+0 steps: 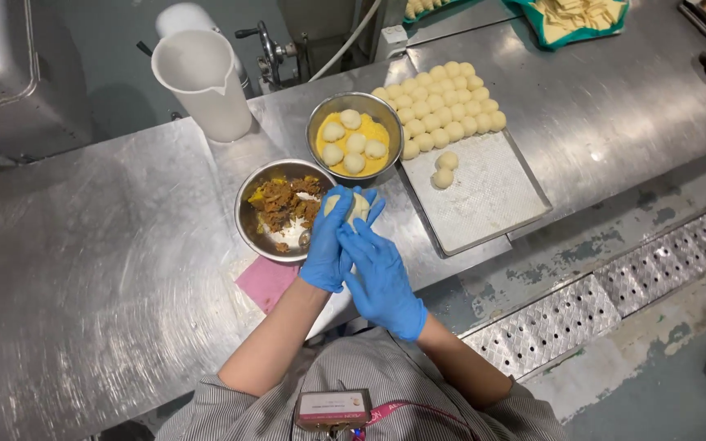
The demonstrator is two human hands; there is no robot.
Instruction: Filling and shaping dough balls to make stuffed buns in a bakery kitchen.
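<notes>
Both my hands wear blue gloves. My left hand (326, 245) cups a pale round piece of dough (351, 207), and my right hand (377, 273) presses against it from the right, fingers touching the dough's edge. They hover just right of a steel bowl (247, 214) of brown shredded filling with a spoon in it. Behind stands a second steel bowl (386, 110) of yellow liquid with several dough balls floating in it. A metal tray (484, 204) to the right carries several rows of finished dough balls (447, 106) and two apart (444, 169).
A white plastic jug (204, 82) stands at the back of the steel counter (100, 261). A pink cloth (267, 282) lies under my left wrist. A green tray (578, 20) of pale strips sits far back. Floor drain grating (614, 302) runs on the right.
</notes>
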